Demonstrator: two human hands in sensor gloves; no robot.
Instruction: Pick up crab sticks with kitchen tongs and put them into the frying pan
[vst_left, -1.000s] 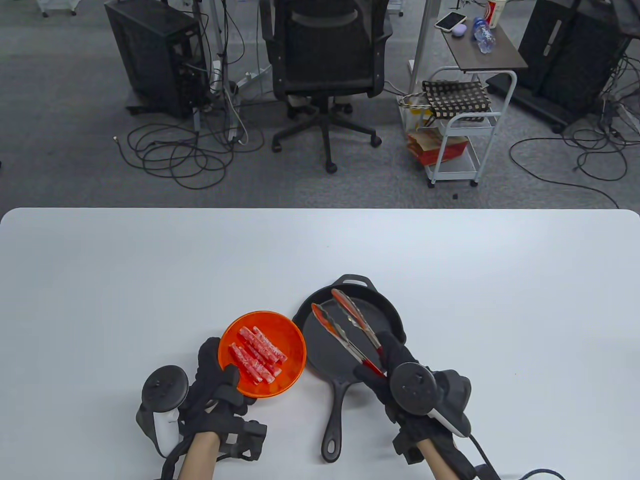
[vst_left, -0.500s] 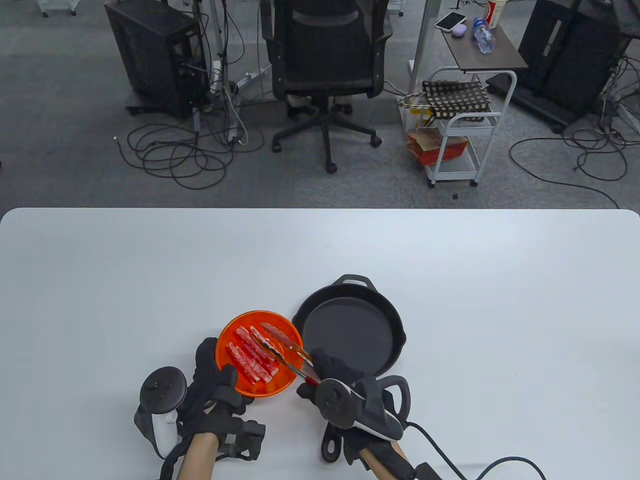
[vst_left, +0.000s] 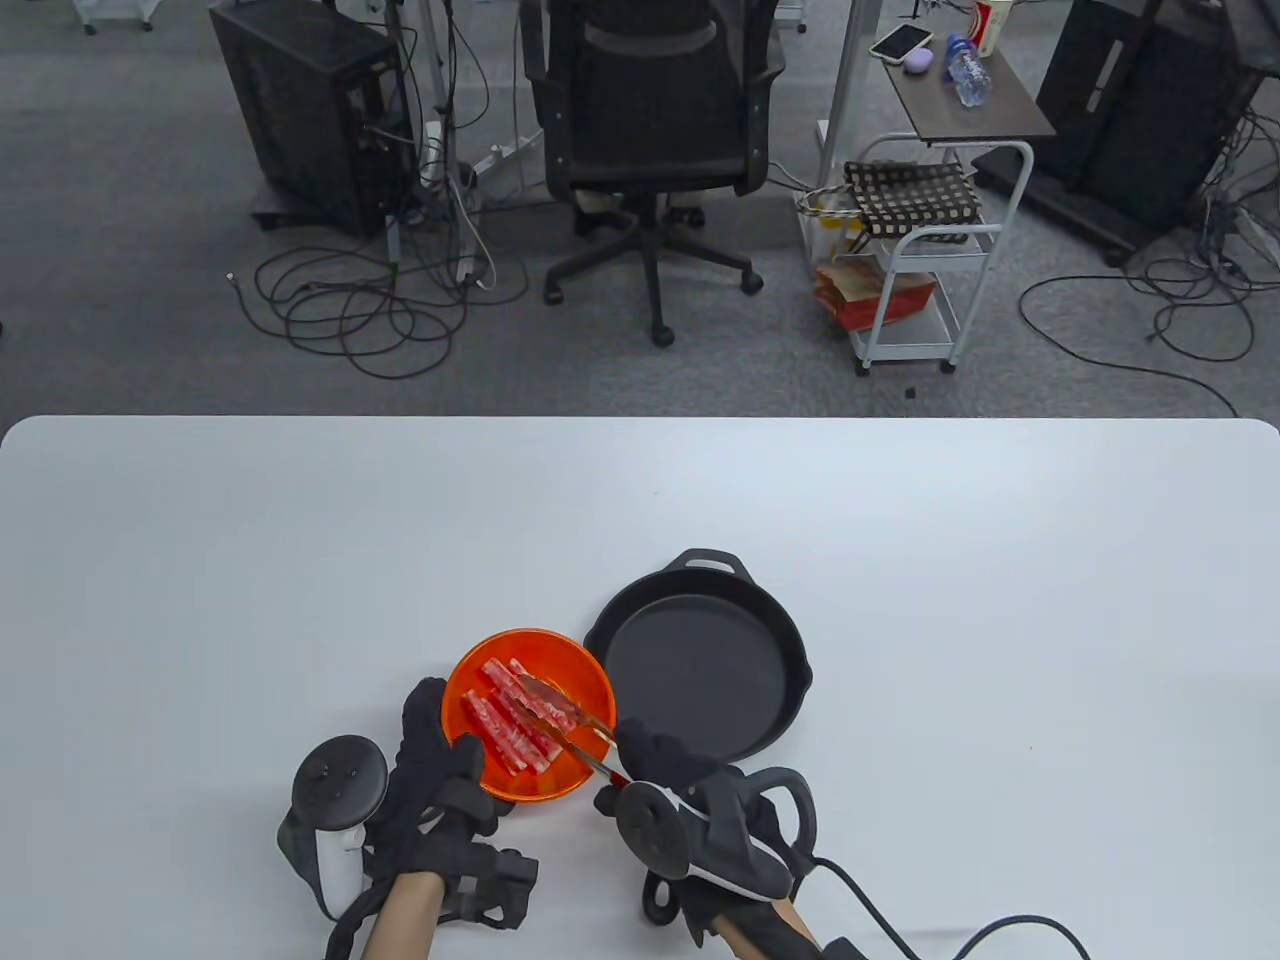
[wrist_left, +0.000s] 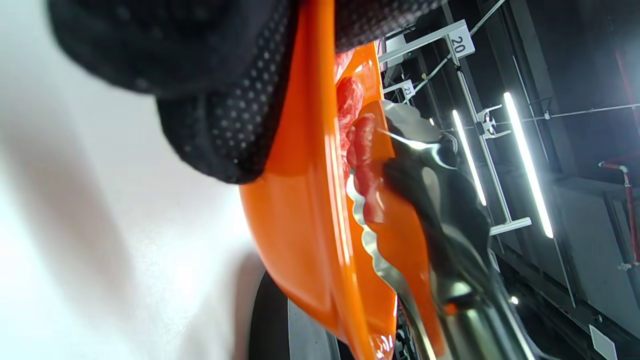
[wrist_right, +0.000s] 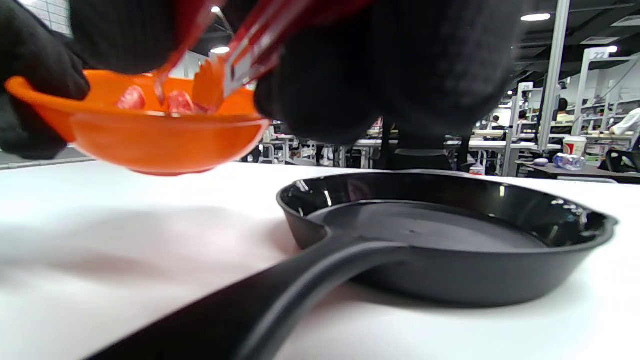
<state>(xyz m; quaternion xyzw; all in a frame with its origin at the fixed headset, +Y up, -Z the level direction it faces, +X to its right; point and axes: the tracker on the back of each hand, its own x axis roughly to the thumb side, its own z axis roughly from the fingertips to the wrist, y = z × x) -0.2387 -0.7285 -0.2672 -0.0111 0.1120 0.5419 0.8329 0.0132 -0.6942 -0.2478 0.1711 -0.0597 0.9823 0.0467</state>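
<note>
While the crab sticks (vst_left: 508, 722) lie side by side in the orange bowl (vst_left: 585, 681), we see their long axes run from the far left toward the near right in the table view. Above them we hold the kitchen tongs (vst_left: 562, 720) along nearly the same line, tips pointing far-left over the sticks, red handles back toward our right hand (vst_left: 665, 775), whose fingers are curled round those handles. In the left wrist view the scalloped metal tips sit against a stick; we cannot tell whether they have it clamped. Our left hand (vst_left: 437, 775) grips the bowl's near-left rim, thumb over the edge. Just right of the bowl the black frying pan (vst_left: 770, 700) stands on the white worktop (vst_left: 300, 560), its handle pointing toward us under our right hand.
</note>
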